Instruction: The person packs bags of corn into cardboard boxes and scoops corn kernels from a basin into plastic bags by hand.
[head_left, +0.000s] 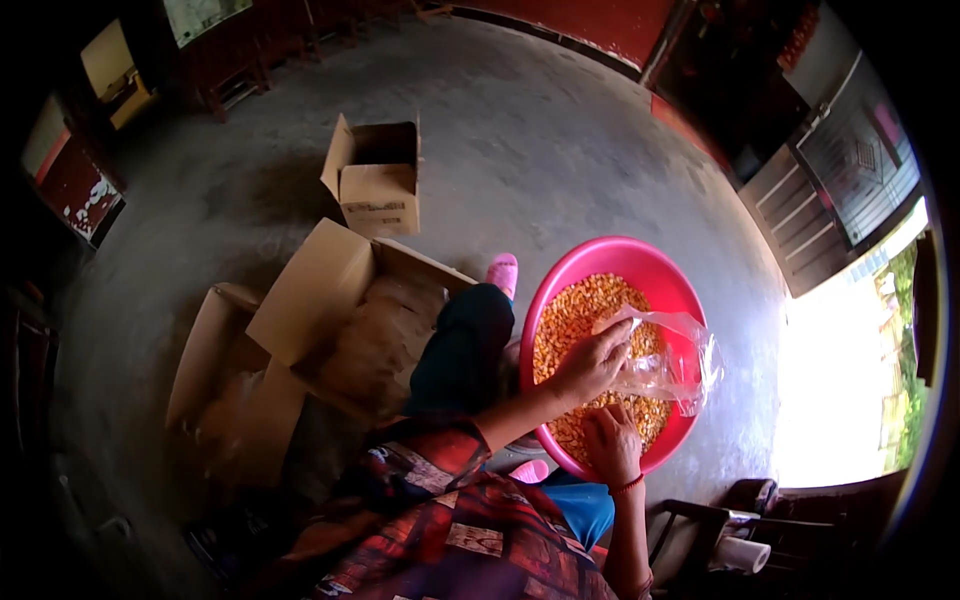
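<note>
A pink basin [690, 290] holds a layer of orange-yellow corn kernels [565, 315]. Over the kernels, my left hand [595, 362] is closed on the edge of a clear plastic bag [690, 350], whose loose film spreads toward the basin's right rim. My right hand [612, 440], with a red band at the wrist, is at the kernels just below the bag. Its fingers are curled down and pressed together, and whatever they hold, if anything, is hidden.
Two open cardboard boxes [315, 290] [235, 400] with plastic inside stand left of my legs. Another open box [380, 200] is farther ahead. A small stand with a paper roll [742, 555] is at lower right. An open doorway [840, 370] lies to the right.
</note>
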